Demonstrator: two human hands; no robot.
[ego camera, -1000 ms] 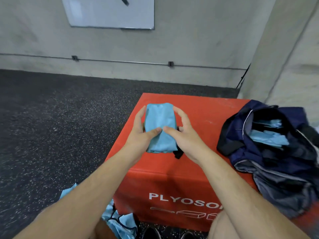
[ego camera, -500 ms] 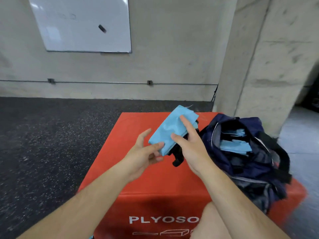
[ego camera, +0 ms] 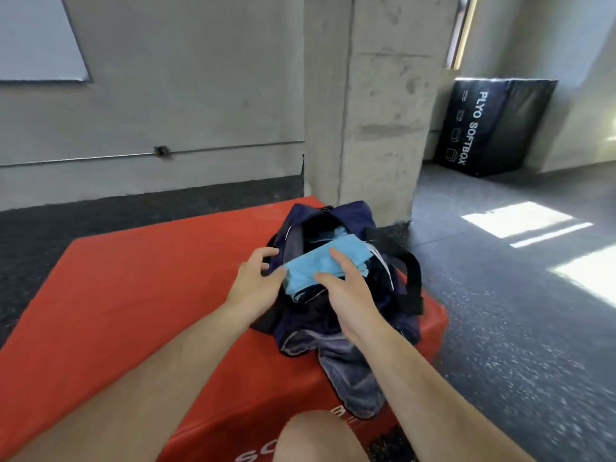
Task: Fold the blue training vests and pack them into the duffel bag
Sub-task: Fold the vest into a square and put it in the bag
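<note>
1 folded light-blue vest (ego camera: 316, 266) is lying as a flat oblong packet, slanting across the open mouth of the navy duffel bag (ego camera: 353, 213), with the right hand (ego camera: 350, 295) pinching its near edge. The bag is sitting slumped and unzipped on a red box (ego camera: 150, 295). More blue vests (ego camera: 340, 233) are showing deeper inside.

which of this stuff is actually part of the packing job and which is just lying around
Part of the job: folded blue vest in the right hand; duffel bag, left hand at its rim; packed vests inside.
Just there: red plyo box under the bag; black softbox; whiteboard; pillar.
</note>
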